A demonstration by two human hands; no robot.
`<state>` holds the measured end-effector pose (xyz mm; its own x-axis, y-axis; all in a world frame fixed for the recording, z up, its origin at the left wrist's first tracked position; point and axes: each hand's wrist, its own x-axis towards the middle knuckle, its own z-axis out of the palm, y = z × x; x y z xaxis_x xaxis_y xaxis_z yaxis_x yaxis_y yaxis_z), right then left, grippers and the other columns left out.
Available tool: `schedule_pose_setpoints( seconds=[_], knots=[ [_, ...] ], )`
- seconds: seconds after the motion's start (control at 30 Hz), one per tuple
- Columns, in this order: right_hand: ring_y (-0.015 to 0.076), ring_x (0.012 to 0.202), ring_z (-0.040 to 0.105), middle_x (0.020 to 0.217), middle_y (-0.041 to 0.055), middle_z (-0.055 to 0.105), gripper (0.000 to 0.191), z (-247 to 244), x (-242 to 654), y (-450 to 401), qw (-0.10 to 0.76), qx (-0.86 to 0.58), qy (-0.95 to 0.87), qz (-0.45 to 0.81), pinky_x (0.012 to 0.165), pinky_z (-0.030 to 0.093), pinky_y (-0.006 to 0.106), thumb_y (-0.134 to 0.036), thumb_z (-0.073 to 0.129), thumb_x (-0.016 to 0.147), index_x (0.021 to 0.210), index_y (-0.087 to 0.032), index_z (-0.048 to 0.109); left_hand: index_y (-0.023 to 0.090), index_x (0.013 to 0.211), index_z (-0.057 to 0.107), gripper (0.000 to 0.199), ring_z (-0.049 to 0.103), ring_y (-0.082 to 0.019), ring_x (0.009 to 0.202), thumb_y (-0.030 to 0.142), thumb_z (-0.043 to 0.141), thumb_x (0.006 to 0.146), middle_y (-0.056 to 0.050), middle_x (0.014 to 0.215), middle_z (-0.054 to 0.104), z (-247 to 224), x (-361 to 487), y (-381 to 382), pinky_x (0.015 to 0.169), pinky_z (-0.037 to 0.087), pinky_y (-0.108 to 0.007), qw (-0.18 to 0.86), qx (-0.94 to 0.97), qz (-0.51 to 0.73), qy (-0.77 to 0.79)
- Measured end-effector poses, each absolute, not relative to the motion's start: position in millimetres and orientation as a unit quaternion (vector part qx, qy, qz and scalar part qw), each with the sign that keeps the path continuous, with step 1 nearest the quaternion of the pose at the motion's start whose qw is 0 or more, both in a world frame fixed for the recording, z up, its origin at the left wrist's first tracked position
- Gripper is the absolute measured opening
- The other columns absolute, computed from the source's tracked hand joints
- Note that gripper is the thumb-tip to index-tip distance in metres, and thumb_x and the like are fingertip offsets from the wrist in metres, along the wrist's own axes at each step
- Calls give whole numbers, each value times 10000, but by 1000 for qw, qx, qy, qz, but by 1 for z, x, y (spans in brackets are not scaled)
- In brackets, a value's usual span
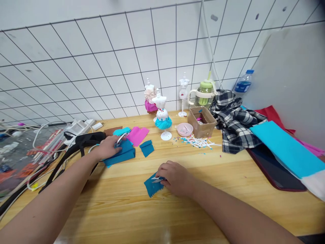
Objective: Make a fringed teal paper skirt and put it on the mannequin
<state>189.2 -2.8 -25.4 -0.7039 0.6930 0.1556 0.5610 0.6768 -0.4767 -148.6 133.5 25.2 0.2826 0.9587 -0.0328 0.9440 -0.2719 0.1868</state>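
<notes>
The little dress form in the bright blue skirt (163,122) stands on the counter (122,210), and everything is placed from it. The fringed piece of dark blue crepe paper (151,188) lies nearer the person than the dress form and a bit to its left. Its cut teeth run along the near edge. The right hand (176,179) is the closer one, at the right end of this piece. Its fingers are curled on the small scissors (155,178). The blades point left, a little apart, and lie over the paper, so most of it is left of the fingers. The left hand (109,148) is well to the left of the dress form, touching the folded dark blue crepe paper (127,154). A shiny thing (123,138) is at its fingers, but I can't tell if they grip it.
</notes>
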Motion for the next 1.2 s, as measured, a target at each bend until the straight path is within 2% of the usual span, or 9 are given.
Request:
schedule_pose_setpoints(
  seconds=[0.1, 0.23, 0.37, 0.47, 0.53, 0.63, 0.9, 1.03, 1.2],
  knots=[
    [221, 990, 560, 1066, 60, 660, 245, -25, 189, -4, 161, -348, -901, 205, 909, 442, 358, -215, 627, 843, 1083, -190, 669, 230, 985, 696, 439, 614, -306, 1048, 567, 496, 786, -76, 1050, 709, 17, -149, 134, 887, 461, -370, 95, 771, 32, 629],
    [234, 1011, 558, 1100, 76, 652, 297, -26, 188, -6, 171, -342, -900, 211, 925, 451, 373, -230, 623, 843, 1135, -186, 651, 220, 1256, 596, 516, 587, -289, 1131, 518, 377, 895, -84, 1182, 686, 22, -142, 128, 979, 416, -396, 104, 736, 136, 655],
    [234, 1060, 561, 1187, 74, 642, 340, -17, 189, -10, 259, -335, -879, 220, 946, 451, 381, -213, 585, 869, 1208, -203, 599, 211, 1228, 597, 446, 629, -264, 960, 420, 317, 951, -52, 881, 704, 46, -105, 87, 1068, 302, -507, 4, 721, 220, 656],
    [224, 1069, 566, 1173, 71, 651, 326, -7, 193, -14, 383, -365, -822, 211, 957, 453, 383, -224, 544, 905, 1230, -213, 556, 198, 1315, 507, 448, 605, -233, 909, 431, 393, 950, -63, 957, 657, 50, -58, 37, 883, 471, -375, 107, 790, 263, 544],
    [226, 1044, 576, 1144, 80, 656, 329, -2, 195, -16, 440, -388, -784, 202, 927, 471, 388, -261, 560, 902, 1227, -216, 533, 227, 1389, 424, 439, 609, -199, 894, 372, 378, 977, -58, 994, 649, 39, -30, 10, 828, 499, -318, 213, 824, 251, 460],
    [247, 1049, 578, 1158, 98, 649, 377, 1, 197, -16, 467, -402, -762, 198, 891, 491, 404, -314, 594, 881, 1236, -219, 511, 240, 1280, 505, 334, 631, -176, 931, 292, 326, 1004, -63, 1074, 667, 14, -6, -7, 802, 518, -279, 299, 828, 264, 394],
    [245, 1094, 562, 1195, 73, 653, 446, -3, 193, -14, 448, -390, -769, 235, 939, 481, 419, -290, 668, 839, 1260, -244, 529, 232, 1236, 529, 303, 588, -227, 1128, 193, 434, 951, -83, 1151, 678, -10, -4, -3, 1122, 333, -468, 204, 880, 269, 335],
    [243, 1132, 553, 1254, 75, 625, 492, -5, 195, -13, 465, -393, -754, 247, 935, 488, 416, -317, 676, 839, 1296, -262, 502, 231, 1326, 445, 402, 552, -228, 1168, 152, 433, 932, -98, 1183, 648, -5, -6, -4, 1137, 308, -472, 186, 887, 273, 322],
    [242, 1133, 565, 1261, 74, 626, 473, -8, 195, -11, 487, -397, -733, 259, 924, 493, 416, -338, 712, 816, 1238, -271, 509, 238, 1223, 550, 328, 557, -226, 1147, 147, 398, 947, -74, 1099, 683, -5, -10, 0, 1142, 274, -488, 144, 892, 248, 349]
  ],
)
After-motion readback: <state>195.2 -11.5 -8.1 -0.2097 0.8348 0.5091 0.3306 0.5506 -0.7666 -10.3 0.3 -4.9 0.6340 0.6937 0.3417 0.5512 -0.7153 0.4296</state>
